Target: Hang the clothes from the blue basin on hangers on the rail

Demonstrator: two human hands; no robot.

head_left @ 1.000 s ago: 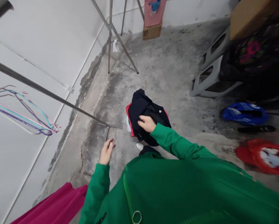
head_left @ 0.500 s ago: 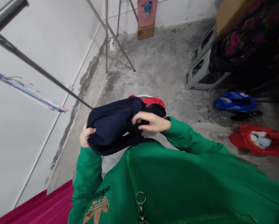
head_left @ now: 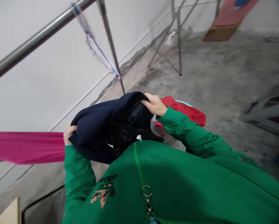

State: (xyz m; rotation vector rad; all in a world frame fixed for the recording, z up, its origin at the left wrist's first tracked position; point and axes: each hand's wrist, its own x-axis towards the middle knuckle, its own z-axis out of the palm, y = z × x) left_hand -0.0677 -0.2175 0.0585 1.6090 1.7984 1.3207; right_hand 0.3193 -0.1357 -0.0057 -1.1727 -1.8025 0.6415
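A dark navy garment (head_left: 99,115) with a black inner side hangs between my hands, in front of my green jacket. My left hand (head_left: 69,133) is closed on its left end, thumb on top of the cloth. At the upper right edge of the cloth, my right hand (head_left: 154,104) pinches the fabric. The garment's lower folds are bunched and partly hidden by my jacket, and its exact kind cannot be told. Just beyond my right wrist, a red cloth (head_left: 188,113) lies over the light-coloured rim (head_left: 183,102) of a container.
A metal rail (head_left: 41,37) crosses the upper left, with tangled cords (head_left: 95,43) hanging from it. Magenta fabric (head_left: 27,147) hangs at the left. Metal stand legs (head_left: 179,46) and a cardboard box (head_left: 222,32) are at the back. A grey plastic stool (head_left: 267,115) stands right.
My right hand, loose beside the garment before, now grips its upper edge. The garment is spread wider, showing its black inside, and is off the red cloth. The view has swung left.
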